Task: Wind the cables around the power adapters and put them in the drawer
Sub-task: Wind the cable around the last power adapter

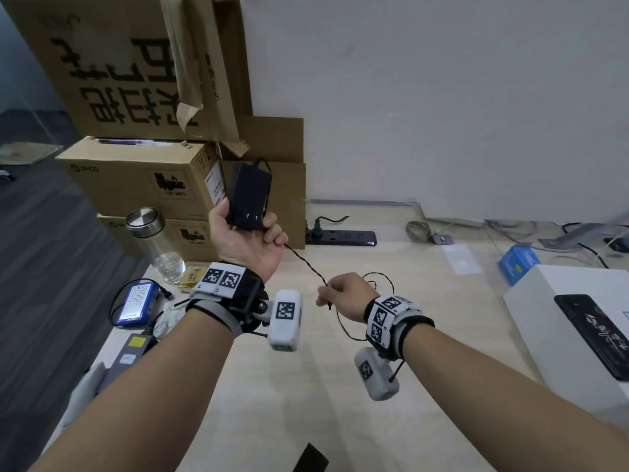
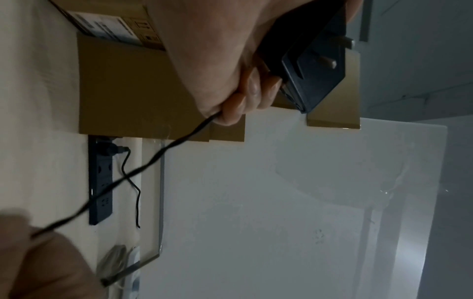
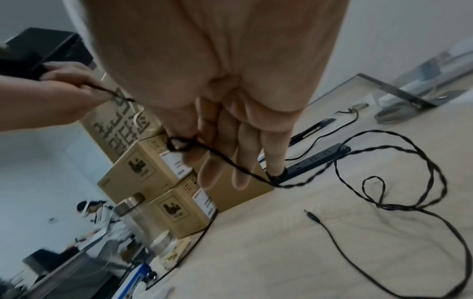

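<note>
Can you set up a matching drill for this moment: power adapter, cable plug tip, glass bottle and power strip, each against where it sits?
Things:
1. power adapter
2. cable plug tip
3. glass bottle
4. power strip

Places:
A. loose on the table, free of both hands
B. by the wall, one plug in it
C. held up in the left hand
D. in front of the stacked boxes, at the table's left edge

Pairs: 1-C, 2-A, 3-D, 4-B
</note>
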